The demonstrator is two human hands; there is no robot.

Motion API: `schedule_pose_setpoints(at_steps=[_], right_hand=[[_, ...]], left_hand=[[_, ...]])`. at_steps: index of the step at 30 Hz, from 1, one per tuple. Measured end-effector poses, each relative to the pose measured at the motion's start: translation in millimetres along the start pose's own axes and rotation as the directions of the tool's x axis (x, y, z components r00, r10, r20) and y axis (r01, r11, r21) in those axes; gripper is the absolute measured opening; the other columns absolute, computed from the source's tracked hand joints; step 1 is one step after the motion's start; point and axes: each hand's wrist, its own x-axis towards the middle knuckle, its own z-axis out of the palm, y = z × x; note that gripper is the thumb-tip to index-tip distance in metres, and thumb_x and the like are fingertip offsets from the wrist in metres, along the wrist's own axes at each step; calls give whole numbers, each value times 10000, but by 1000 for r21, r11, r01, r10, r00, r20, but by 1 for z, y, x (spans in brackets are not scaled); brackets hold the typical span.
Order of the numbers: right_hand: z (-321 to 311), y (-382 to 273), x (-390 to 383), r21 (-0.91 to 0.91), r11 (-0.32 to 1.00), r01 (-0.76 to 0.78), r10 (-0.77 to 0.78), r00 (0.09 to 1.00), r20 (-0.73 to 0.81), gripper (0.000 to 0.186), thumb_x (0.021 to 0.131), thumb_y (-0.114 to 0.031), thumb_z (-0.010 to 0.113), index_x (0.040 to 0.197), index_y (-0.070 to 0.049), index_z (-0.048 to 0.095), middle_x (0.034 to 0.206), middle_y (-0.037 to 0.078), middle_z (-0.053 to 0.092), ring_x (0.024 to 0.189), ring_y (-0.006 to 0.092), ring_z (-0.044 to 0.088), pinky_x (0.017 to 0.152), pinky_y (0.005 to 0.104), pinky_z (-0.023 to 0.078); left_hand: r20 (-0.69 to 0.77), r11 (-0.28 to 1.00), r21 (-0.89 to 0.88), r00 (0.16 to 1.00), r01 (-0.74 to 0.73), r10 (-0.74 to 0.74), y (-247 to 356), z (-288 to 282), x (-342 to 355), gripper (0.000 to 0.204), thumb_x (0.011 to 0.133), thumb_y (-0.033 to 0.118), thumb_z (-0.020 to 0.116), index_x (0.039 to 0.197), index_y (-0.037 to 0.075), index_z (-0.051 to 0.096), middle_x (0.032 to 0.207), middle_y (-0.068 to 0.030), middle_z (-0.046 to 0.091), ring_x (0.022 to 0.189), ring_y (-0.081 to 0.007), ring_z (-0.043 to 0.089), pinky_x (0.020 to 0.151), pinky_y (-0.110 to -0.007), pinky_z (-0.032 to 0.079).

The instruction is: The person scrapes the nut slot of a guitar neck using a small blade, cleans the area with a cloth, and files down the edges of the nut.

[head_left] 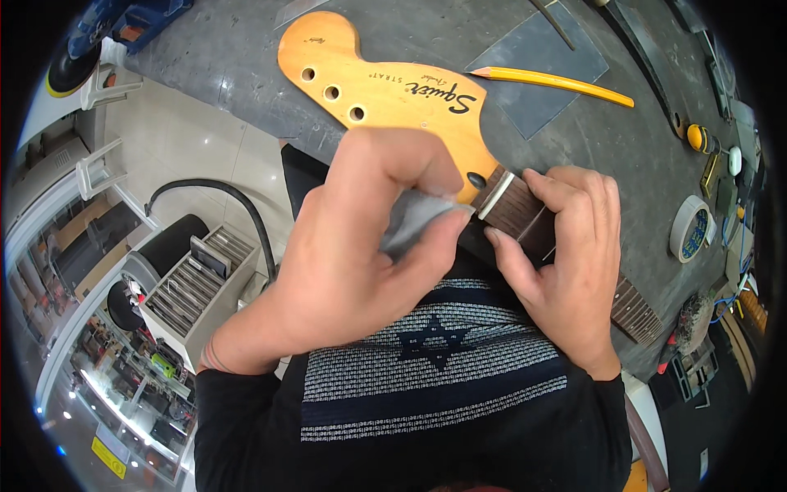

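Note:
A guitar neck (393, 92) lies across the grey workbench, its light wooden headstock toward the far left, with several bare tuner holes. My left hand (328, 254) pinches a folded grey sheet (412, 215) that looks like sandpaper, its tip beside the pale nut (496, 195). My right hand (572, 254) grips the neck just past the nut, thumb on the near side and fingers over the far side. Below that hand the dark fretted fingerboard (635, 313) shows again. Part of the fingerboard is hidden under my right hand.
Beyond the headstock, a yellow pencil (557, 84) rests partly on a dark flat sheet (537, 111). A tape roll (691, 228), a brush-like item (695, 318) and a long dark tool (639, 61) lie to the right. A slotted rack (201, 283) stands below the bench at left.

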Motion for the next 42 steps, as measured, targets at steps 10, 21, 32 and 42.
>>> schedule_pose_setpoints(at_steps=[10, 21, 32, 42], right_hand=[[2, 1, 0, -24, 1000, 15, -15, 1000, -10, 659, 775, -174, 979, 1342, -35, 673, 1217, 150, 672, 1073, 374, 633, 954, 489, 501], [1, -1, 0, 7, 1000, -9, 9, 1000, -28, 638, 726, -89, 968, 1298, -13, 695, 1194, 174, 674, 1090, 410, 632, 961, 491, 523], [0, -1, 1, 12, 1000, -5, 6, 1000, -28, 633, 730, -76, 962, 1301, -13, 695, 1193, 172, 676, 1093, 416, 633, 964, 496, 523], [1, 1, -1, -23, 1000, -3, 3, 1000, -4, 653, 771, -176, 979, 1340, -45, 687, 1213, 139, 675, 1079, 371, 639, 953, 493, 506]], left_hand=[[-35, 998, 35, 998, -52, 53, -12, 8, 8, 526, 989, -160, 786, 1380, 9, 478, 1189, -109, 692, 1084, -138, 723, 919, -271, 580], [-42, 999, 29, 998, 37, -36, -9, 19, 4, 522, 958, -175, 804, 1301, 30, 468, 1160, -76, 641, 1026, -121, 712, 903, -268, 579], [-56, 999, 49, 998, 11, -8, -4, 22, 15, 493, 962, -173, 785, 1255, 53, 459, 1094, -48, 609, 944, -91, 640, 835, -249, 536], [-55, 998, 50, 998, -33, 36, -7, 22, 22, 487, 961, -174, 783, 1265, 45, 473, 1114, -38, 589, 976, -92, 640, 857, -255, 537]])
